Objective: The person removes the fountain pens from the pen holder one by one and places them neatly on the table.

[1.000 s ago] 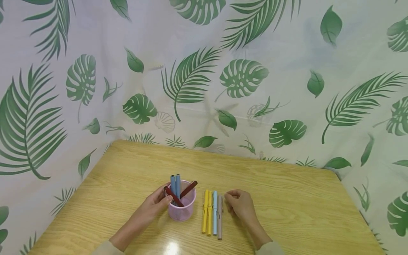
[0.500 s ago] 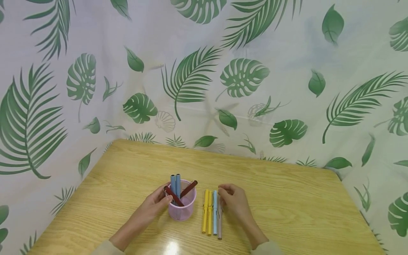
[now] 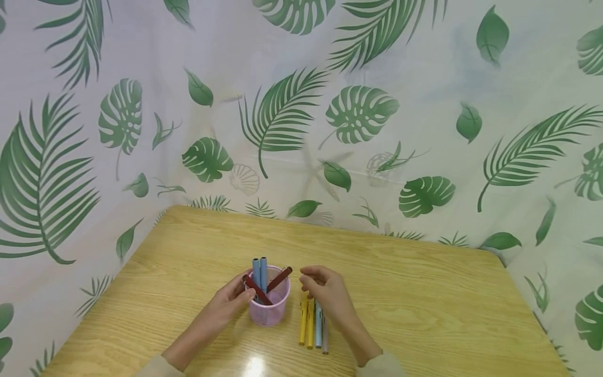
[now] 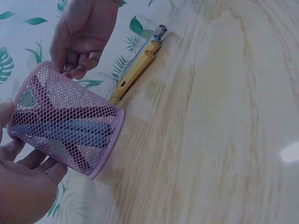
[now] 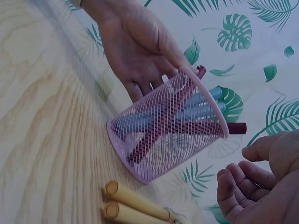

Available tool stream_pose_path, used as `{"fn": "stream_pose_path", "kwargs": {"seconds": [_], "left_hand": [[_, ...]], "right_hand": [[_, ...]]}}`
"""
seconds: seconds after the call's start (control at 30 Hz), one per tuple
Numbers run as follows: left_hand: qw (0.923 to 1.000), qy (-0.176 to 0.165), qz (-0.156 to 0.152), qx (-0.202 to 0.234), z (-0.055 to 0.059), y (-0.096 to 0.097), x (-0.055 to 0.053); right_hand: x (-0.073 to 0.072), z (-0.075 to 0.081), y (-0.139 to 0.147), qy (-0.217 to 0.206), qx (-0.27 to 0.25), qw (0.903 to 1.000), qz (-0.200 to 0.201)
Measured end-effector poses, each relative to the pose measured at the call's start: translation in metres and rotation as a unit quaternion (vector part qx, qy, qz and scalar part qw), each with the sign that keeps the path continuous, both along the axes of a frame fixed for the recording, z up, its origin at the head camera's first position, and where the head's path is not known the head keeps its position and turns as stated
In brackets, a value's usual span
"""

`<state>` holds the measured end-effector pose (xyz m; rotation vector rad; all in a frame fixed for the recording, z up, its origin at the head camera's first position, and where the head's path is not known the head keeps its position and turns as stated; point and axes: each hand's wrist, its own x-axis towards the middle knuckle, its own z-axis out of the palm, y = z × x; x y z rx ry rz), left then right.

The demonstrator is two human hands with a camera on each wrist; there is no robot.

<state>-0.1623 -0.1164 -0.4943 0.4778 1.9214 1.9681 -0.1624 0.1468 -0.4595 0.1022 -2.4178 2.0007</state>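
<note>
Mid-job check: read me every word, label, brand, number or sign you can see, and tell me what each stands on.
None readable in any view.
Yellow pens, light blue pen, grey pen: any lettering is too small or blurred.
Dark red pens and blue pens in the pink mesh cup: same.
Backdrop: leaf and shell prints, no legible text.

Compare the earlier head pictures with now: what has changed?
The bare right hand has moved left, from beside the row of slim yellow, light-blue and grayish pens to above them, nearer the round pink mesh cup. Nothing was taken or released. Unchanged: the left hand holds the cup, the blue pens and dark red pens sit inside it, and the row lies on the wooden table.
</note>
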Motion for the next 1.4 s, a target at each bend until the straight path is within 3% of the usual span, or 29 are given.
{"fn": "stream_pose_path", "kwargs": {"seconds": [0.43, 0.67, 1.13, 1.4], "left_hand": [[1.0000, 0.004, 0.006, -0.004, -0.002, 0.000, -0.001], [1.0000, 0.004, 0.007, -0.004, -0.001, 0.001, 0.000], [0.9999, -0.001, 0.013, -0.009, 0.000, 0.002, 0.000], [0.9999, 0.002, 0.010, -0.005, 0.000, 0.001, 0.001]], "right_hand": [[-0.003, 0.001, -0.023, 0.027, 0.009, 0.9992, 0.028], [-0.003, -0.003, -0.032, 0.023, 0.008, 0.9997, 0.004], [0.000, -0.007, -0.045, 0.072, 0.023, 0.9949, -0.066], [0.002, -0.002, -0.041, 0.075, -0.034, 0.9941, -0.071]]}}
